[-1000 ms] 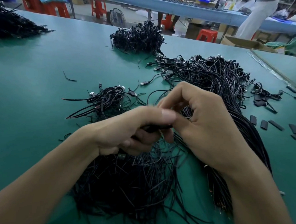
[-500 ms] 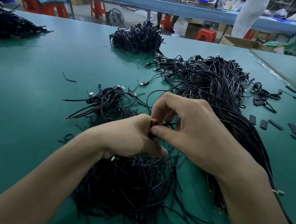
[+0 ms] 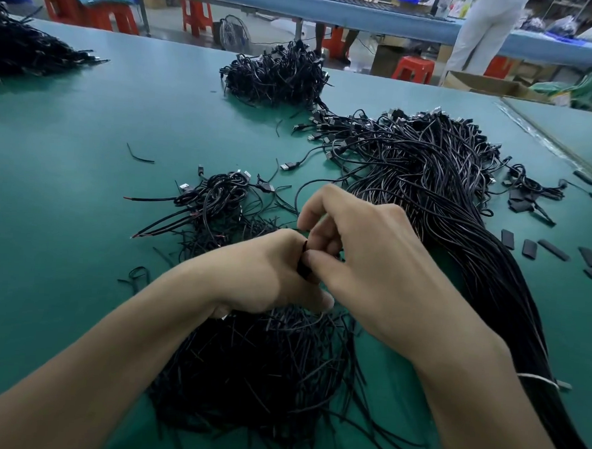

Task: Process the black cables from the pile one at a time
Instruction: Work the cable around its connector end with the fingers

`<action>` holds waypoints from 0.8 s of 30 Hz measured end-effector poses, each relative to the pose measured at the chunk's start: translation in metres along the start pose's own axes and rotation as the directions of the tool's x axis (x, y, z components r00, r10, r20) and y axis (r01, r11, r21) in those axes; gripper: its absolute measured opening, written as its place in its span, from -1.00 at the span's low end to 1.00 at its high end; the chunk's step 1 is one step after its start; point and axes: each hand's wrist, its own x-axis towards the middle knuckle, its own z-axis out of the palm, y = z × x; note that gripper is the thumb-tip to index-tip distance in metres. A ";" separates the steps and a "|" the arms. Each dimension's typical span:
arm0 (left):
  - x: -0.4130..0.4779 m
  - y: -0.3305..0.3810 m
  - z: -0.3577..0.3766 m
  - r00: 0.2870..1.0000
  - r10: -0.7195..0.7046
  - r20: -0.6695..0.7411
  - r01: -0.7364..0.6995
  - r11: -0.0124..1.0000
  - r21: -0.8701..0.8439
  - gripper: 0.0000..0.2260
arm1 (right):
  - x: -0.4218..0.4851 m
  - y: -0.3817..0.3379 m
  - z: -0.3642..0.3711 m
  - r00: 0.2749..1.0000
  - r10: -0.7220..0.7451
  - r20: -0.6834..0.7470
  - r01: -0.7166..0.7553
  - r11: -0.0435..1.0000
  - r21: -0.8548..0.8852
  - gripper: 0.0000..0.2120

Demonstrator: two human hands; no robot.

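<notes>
My left hand (image 3: 268, 274) and my right hand (image 3: 364, 262) meet over the green table (image 3: 67, 178), fingertips together. Between them I hold one black cable (image 3: 303, 264); only a short dark piece shows at the thumbs. Both hands have curled fingers pinching it. Under my hands lies a loose heap of short black wire pieces (image 3: 266, 370). A large pile of long black USB cables (image 3: 427, 169) stretches from the centre right down to the lower right. A small tangle of coiled cables (image 3: 217, 196) sits just beyond my left hand.
Another cable bundle (image 3: 278, 75) lies at the table's far side and one (image 3: 26, 52) at the far left. Short black sleeve pieces (image 3: 530, 248) are scattered at the right. Red stools (image 3: 414, 69) and a standing person (image 3: 483, 35) are beyond the table.
My right hand has dropped lower and closer to my left, its fingers curling tighter round the cable end. The left hand has turned slightly, its thumb now hidden.
</notes>
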 end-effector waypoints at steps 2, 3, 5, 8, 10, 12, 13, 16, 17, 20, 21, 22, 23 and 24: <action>0.000 0.001 0.001 1.000 0.007 -0.011 -0.007 1.000 0.007 -0.78 | -0.001 -0.001 0.002 1.000 0.012 0.003 -0.012 1.000 -0.001 -0.77; 0.000 0.002 0.002 1.000 0.012 -0.015 -0.011 1.000 0.022 -0.76 | -0.001 -0.001 0.002 1.000 0.020 0.001 -0.020 1.000 0.001 -0.78; 0.002 0.001 0.002 0.999 0.019 -0.037 -0.017 0.998 0.067 -0.72 | -0.001 -0.001 0.003 0.999 0.040 -0.001 -0.040 0.999 0.007 -0.80; 0.006 -0.001 0.003 0.996 0.037 -0.086 -0.023 0.988 0.153 -0.77 | 0.000 -0.005 0.006 0.998 0.064 0.003 -0.064 0.998 0.018 -0.82; 0.008 -0.002 0.003 0.993 0.046 -0.108 -0.026 0.983 0.182 -0.78 | 0.000 -0.007 0.007 0.997 0.069 -0.020 -0.069 0.998 0.012 -0.82; 0.009 -0.002 0.004 0.990 0.066 -0.124 -0.050 0.990 0.132 -0.77 | 0.001 -0.007 0.008 0.994 0.086 -0.068 -0.085 0.996 0.016 -0.84; 0.010 -0.002 0.003 0.987 0.079 -0.139 -0.064 0.992 0.106 -0.83 | 0.001 -0.007 0.008 0.991 0.094 -0.094 -0.093 0.996 0.017 -0.85; 0.010 -0.003 0.002 0.979 0.102 -0.177 -0.090 0.993 0.070 -0.93 | 0.002 -0.007 0.009 0.982 0.116 -0.151 -0.114 0.993 0.025 -0.89; 0.011 -0.004 0.002 0.977 0.111 -0.182 -0.101 0.993 0.064 -0.90 | 0.002 -0.007 0.010 0.979 0.121 -0.164 -0.118 0.993 0.031 -0.89; 0.012 -0.004 0.002 0.972 0.129 -0.198 -0.127 0.992 0.022 -0.81 | 0.003 -0.006 0.010 0.976 0.119 -0.181 -0.116 0.993 0.025 -0.86; 0.013 -0.005 0.001 0.972 0.124 -0.199 -0.125 0.992 0.009 -0.83 | 0.004 -0.006 0.010 0.978 0.105 -0.182 -0.102 0.994 0.025 -0.86; 0.013 -0.006 0.000 0.972 0.122 -0.200 -0.126 0.992 -0.008 -0.84 | 0.004 -0.006 0.010 0.979 0.084 -0.185 -0.081 0.996 0.025 -0.87; 0.014 -0.006 -0.001 0.972 0.123 -0.200 -0.130 0.991 -0.022 -0.84 | 0.004 -0.006 0.009 0.980 0.058 -0.188 -0.055 0.998 0.019 -0.89; 0.014 -0.008 -0.001 0.972 0.126 -0.199 -0.134 0.991 -0.030 -0.85 | 0.004 -0.006 0.009 0.981 0.032 -0.192 -0.031 0.999 0.007 -0.90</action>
